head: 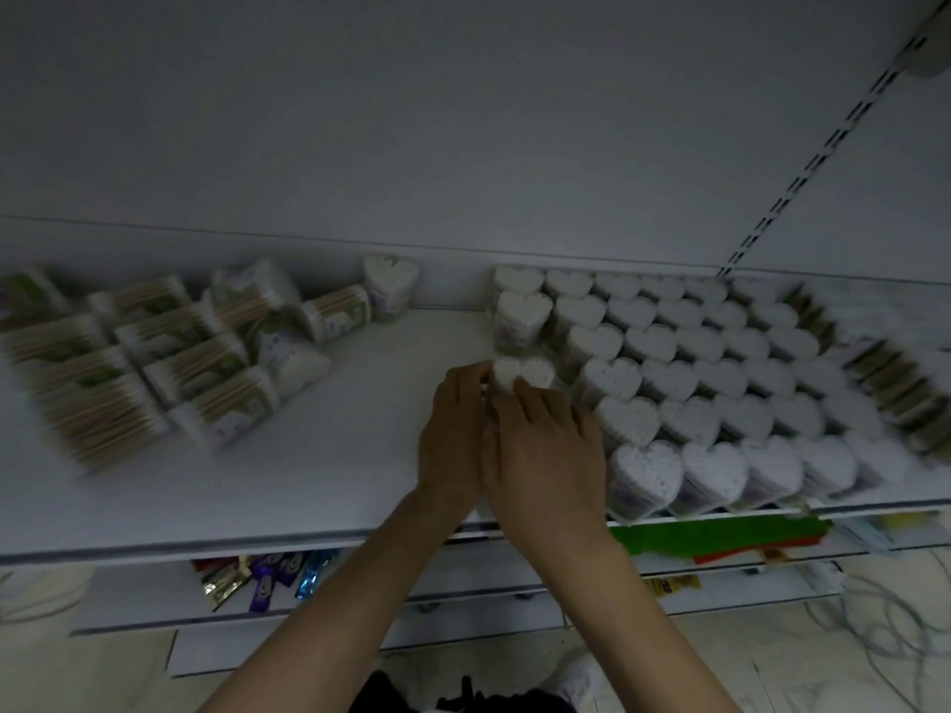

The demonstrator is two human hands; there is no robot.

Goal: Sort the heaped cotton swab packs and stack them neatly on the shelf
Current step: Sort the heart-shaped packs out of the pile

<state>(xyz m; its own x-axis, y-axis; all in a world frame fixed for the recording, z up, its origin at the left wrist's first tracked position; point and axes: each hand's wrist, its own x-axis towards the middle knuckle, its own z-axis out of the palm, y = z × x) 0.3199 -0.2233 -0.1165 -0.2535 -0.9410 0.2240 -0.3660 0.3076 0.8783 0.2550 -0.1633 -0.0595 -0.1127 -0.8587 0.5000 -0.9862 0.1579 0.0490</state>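
Observation:
A heart-shaped cotton swab pack [525, 374] stands on the white shelf [329, 455] at mid-frame, and both hands hold it. My left hand [453, 434] grips its left side; my right hand [545, 455] covers its front and right side. To its right, several heart-shaped packs [689, 373] stand in neat diagonal rows. A loose heap of rectangular packs with wooden sticks [170, 352] lies on the shelf's left part, with a lone heart pack [389, 280] at the back. The view is blurred.
More flat green packs [885, 367] line the shelf's far right. A slotted upright rail [823, 151] runs up the back wall. Lower shelves hold coloured sachets [267, 573] and green and red packets [720, 540]. Cables [875, 625] lie on the floor.

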